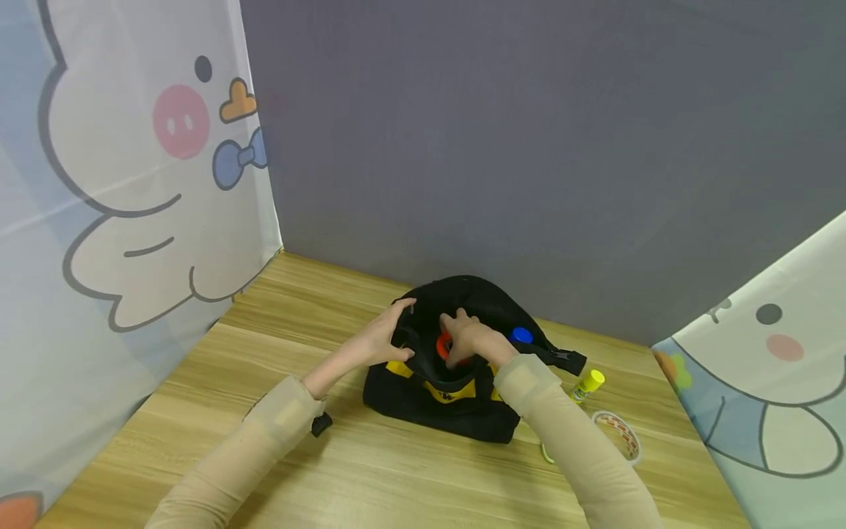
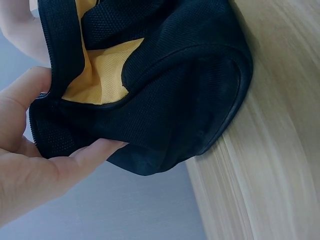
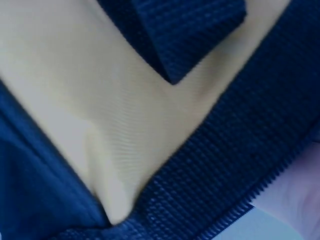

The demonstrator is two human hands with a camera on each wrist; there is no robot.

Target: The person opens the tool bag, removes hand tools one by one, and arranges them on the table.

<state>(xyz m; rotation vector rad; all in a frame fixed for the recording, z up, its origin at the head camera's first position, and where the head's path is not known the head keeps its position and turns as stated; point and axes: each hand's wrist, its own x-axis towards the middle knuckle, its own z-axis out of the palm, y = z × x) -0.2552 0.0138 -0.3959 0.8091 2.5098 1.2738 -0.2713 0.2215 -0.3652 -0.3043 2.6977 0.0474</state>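
Observation:
A black tool bag (image 1: 423,411) with yellow panels stands unzipped on the table, its mouth facing up. At the left side of the mouth, my left hand (image 1: 386,334) grips the rim; the left wrist view shows thumb and fingers about the zipped edge of the bag (image 2: 175,100). My right hand (image 1: 465,338) reaches into the mouth, fingers curled round a red ring-shaped thing (image 1: 443,345), partly hidden by the hand. A blue cap (image 1: 521,335) shows inside the bag's right side. The right wrist view holds mostly the bag's yellow panel (image 3: 125,110) and black webbing.
Right of the bag lie a yellow glue stick (image 1: 587,386) and a tape roll (image 1: 634,444) with a patterned core. A pale green edge peeks out beside the right sleeve. A black strap end (image 1: 322,424) lies by the left forearm. A grey wall (image 1: 463,147) stands behind.

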